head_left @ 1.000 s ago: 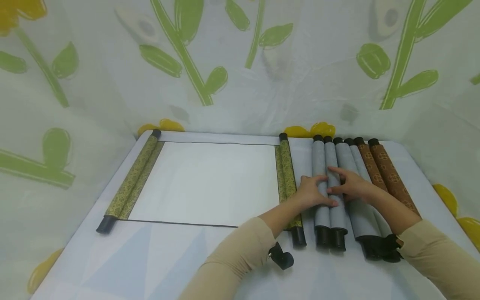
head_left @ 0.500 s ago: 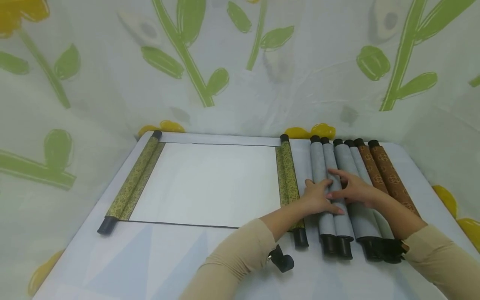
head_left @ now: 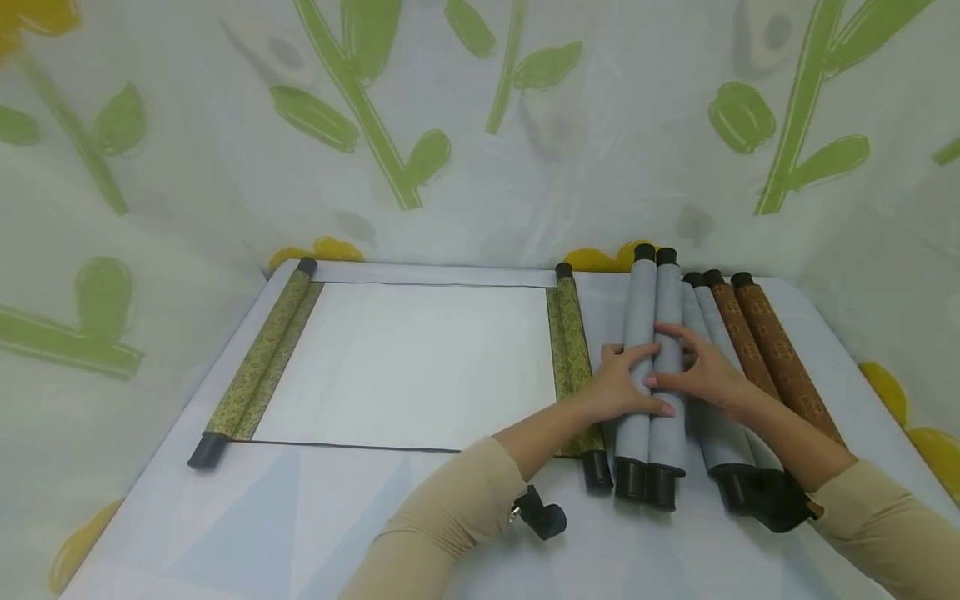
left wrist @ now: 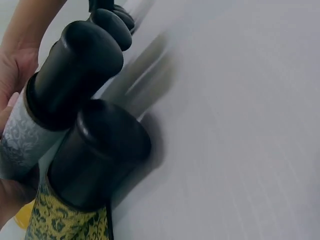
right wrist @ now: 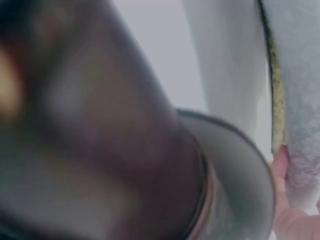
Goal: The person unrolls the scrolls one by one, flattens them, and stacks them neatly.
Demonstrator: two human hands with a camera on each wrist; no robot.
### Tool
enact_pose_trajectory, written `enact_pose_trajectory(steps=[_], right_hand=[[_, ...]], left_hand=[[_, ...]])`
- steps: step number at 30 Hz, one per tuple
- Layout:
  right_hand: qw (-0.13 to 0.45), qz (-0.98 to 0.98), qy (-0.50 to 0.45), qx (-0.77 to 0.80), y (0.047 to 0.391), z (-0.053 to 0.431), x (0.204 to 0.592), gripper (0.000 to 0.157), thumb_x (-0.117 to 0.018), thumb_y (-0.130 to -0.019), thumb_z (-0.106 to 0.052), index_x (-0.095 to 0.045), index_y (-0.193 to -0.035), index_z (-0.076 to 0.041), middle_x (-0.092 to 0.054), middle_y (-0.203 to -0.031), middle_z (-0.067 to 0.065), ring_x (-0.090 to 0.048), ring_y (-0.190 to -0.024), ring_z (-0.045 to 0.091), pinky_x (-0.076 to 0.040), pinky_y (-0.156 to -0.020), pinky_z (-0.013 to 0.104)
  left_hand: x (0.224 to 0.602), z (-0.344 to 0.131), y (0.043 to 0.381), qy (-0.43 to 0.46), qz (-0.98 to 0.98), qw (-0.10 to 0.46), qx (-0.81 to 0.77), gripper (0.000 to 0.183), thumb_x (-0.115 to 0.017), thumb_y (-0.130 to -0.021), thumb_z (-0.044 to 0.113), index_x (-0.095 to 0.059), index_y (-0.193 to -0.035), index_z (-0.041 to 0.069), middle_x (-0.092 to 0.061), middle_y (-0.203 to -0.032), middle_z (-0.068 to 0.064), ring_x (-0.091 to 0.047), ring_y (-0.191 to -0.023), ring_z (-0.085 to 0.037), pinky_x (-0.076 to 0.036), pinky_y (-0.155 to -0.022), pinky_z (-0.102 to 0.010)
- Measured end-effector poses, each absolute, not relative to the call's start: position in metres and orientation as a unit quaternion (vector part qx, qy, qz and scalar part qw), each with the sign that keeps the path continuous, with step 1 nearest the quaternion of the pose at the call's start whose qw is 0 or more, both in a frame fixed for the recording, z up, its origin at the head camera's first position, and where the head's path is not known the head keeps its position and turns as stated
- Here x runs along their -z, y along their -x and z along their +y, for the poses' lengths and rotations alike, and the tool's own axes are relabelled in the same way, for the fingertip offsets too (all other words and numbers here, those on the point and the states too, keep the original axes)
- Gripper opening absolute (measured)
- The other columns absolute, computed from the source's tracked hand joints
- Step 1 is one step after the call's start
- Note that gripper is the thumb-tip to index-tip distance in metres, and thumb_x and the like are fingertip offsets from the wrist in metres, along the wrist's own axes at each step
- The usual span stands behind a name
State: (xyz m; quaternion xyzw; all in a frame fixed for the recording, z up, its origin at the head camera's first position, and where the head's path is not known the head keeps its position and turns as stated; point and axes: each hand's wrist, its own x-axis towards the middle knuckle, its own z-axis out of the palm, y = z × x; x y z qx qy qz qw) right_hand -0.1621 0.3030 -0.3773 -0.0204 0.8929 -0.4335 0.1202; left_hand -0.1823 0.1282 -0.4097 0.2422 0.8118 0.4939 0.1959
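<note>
A grey patterned hanging scroll [head_left: 666,292], rolled from both ends into two side-by-side rolls with black knobs, tilts up off the table in the head view. My left hand [head_left: 621,385] grips it from the left, thumb and fingers across both rolls. My right hand [head_left: 705,375] holds the right roll from the other side. In the left wrist view, a black knob of the grey scroll [left wrist: 22,137] is close above the knob of the yellow-green scroll [left wrist: 65,220]. The right wrist view is mostly filled by a blurred dark roller end [right wrist: 165,170]; the held scroll stands at its right edge.
The yellow-green scroll lies unrolled at left, its white sheet [head_left: 412,367] flat on the table [head_left: 225,533]. Right of my hands lie another grey scroll [head_left: 722,437] and a brown patterned scroll [head_left: 783,358], both rolled. A printed curtain [head_left: 487,183] hangs behind the table.
Both hands have lifted the grey scroll off the table and shifted it slightly left, away from the other grey scroll. The yellow-green scroll stays put.
</note>
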Motion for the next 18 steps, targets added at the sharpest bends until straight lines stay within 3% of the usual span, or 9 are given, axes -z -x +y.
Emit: enact_pose_trajectory(steps=[8,15,18], right_hand=[[0.076,0.881,0.030,0.465,0.154,0.287,0.371,0.087,-0.074,-0.082,-0.020,-0.020,-0.150,-0.010,-0.020,-0.147,0.029,-0.033,-0.121,0.046,-0.040,-0.083,0.048],[0.048,0.866,0.055,0.494,0.147,0.274,0.369,0.085,-0.072,-0.083,-0.015,-0.021,-0.150,-0.012,-0.023,-0.146,0.025,-0.040,-0.109,0.034,-0.041,-0.076,0.036],[0.053,0.863,0.075,0.498,0.145,0.266,0.368,0.082,-0.071,-0.084,-0.016,-0.023,-0.149,-0.013,-0.024,-0.147,0.022,-0.041,-0.112,0.033,-0.042,-0.078,0.037]], left_hand=[[0.402,0.118,0.180,-0.228,0.785,0.202,-0.540,0.081,-0.081,-0.074,0.031,-0.038,-0.142,0.041,-0.013,-0.153,-0.015,-0.024,-0.137,-0.030,-0.039,-0.098,-0.040],[0.395,0.110,0.169,-0.201,0.769,0.211,-0.569,0.076,-0.080,-0.075,0.031,-0.040,-0.138,0.048,-0.011,-0.154,-0.010,-0.024,-0.136,-0.028,-0.039,-0.097,-0.043],[0.393,0.100,0.164,-0.189,0.764,0.215,-0.578,0.073,-0.080,-0.075,0.031,-0.042,-0.135,0.051,-0.012,-0.154,-0.010,-0.024,-0.136,-0.028,-0.039,-0.097,-0.046]])
